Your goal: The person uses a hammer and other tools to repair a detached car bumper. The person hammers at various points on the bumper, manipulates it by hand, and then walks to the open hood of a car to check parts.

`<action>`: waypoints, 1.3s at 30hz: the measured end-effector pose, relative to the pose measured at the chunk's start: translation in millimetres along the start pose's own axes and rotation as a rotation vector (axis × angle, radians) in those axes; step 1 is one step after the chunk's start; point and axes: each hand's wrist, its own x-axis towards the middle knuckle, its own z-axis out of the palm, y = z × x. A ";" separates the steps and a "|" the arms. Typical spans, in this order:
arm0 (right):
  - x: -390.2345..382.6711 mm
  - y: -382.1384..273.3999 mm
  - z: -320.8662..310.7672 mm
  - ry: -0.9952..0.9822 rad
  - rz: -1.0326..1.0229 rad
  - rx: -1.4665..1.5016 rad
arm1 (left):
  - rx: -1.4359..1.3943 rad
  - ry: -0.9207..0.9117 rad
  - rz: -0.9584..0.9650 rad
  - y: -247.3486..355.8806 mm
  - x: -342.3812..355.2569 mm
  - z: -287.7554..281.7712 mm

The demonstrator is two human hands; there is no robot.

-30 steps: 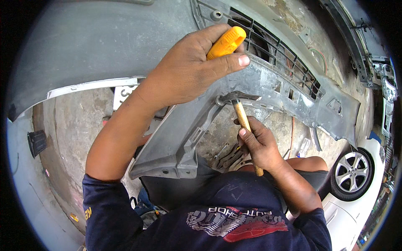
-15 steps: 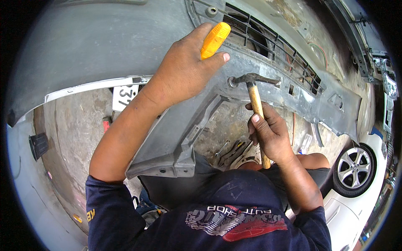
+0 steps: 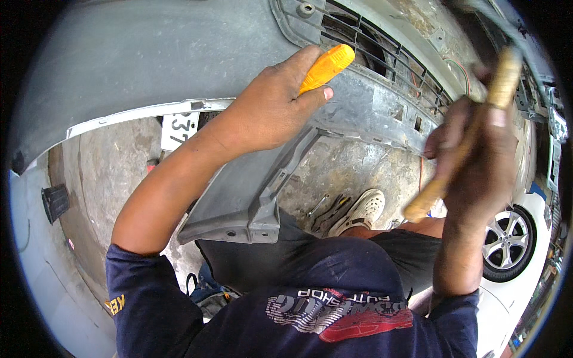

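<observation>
My left hand [image 3: 268, 110] is closed around the yellow handle [image 3: 328, 67] of a tool; the tool's lower part is hidden behind the hand, so its kind does not show. That hand is over a grey car bumper [image 3: 125, 65], close to the bumper's black grille [image 3: 394, 59]. On the right, my right hand [image 3: 480, 158] grips a hammer by its wooden handle [image 3: 504, 83], raised and smeared by motion. The hammer's head is too blurred to make out.
A white plate with dark digits [image 3: 179, 128] lies beneath the bumper. Several hand tools [image 3: 331, 212] rest on the concrete by a cream clog [image 3: 369, 206]. At the right stands a white car's wheel [image 3: 507, 241]. A black container [image 3: 55, 203] is at the far left.
My right hand has swung the hammer up and to the right, away from the bumper. My left hand, still holding the yellow handle, appears slightly lower and farther right.
</observation>
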 end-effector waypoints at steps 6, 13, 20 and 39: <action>-0.7 -15.6 5.5 -0.180 0.142 -0.125 | 0.032 0.021 0.055 -3.8 0.8 3.2; 5.3 -12.0 -5.4 -0.185 0.400 -0.215 | -0.011 0.080 0.042 -5.3 -3.8 3.9; 1.2 2.5 -10.5 -0.488 0.527 -0.251 | 0.033 -0.006 0.013 -15.7 -6.9 14.6; -8.8 -6.1 -16.9 0.028 0.180 0.121 | -0.464 0.213 0.040 -18.6 1.7 -9.9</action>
